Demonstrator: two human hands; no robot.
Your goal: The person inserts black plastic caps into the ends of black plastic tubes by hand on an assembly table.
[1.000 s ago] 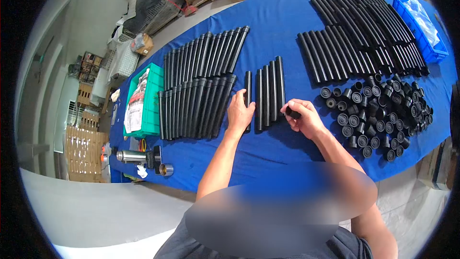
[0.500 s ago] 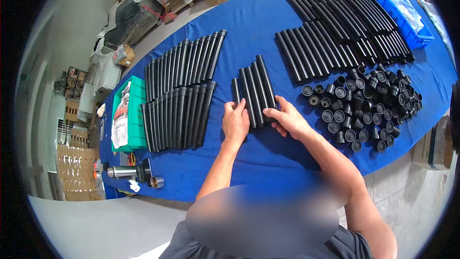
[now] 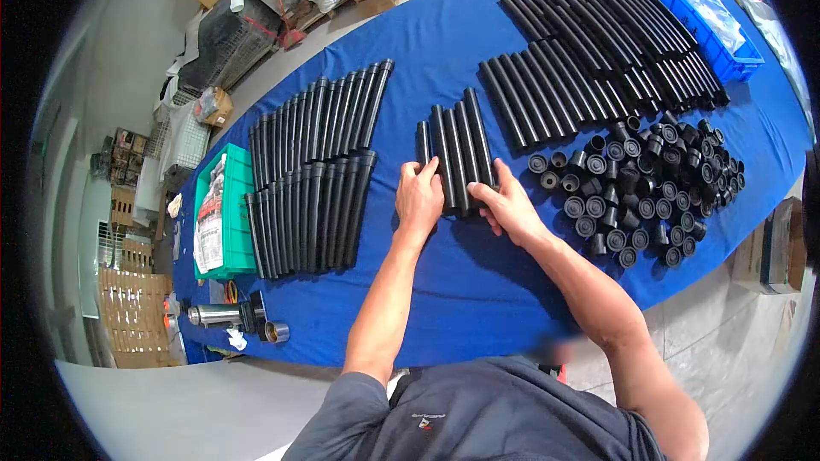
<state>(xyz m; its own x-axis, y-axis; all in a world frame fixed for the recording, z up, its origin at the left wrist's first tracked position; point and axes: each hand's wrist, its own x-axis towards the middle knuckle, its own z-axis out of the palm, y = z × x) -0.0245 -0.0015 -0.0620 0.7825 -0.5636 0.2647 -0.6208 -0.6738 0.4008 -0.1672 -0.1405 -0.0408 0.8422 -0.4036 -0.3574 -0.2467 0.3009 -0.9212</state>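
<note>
In the middle of the blue-covered table, several black tubes lie side by side, their far ends uneven. My left hand is closed on the left side of this group, with its fingers over the leftmost, shorter-looking tube. On the opposite side, my right hand is closed on the near ends, its thumb on top and other fingers by the right edge. Part of the near ends is hidden by the hands. A heap of black round end caps lies to the right of my right hand.
Capped black tubes form two rows on the left. More tubes are stacked at the far right near a blue crate. A green crate with a printed bag and a steel thermos stand at the left edge.
Both hands keep hold of the grouped tubes, whose far ends have shifted slightly against each other. The camera view has tilted a little, showing more of the shirt.
</note>
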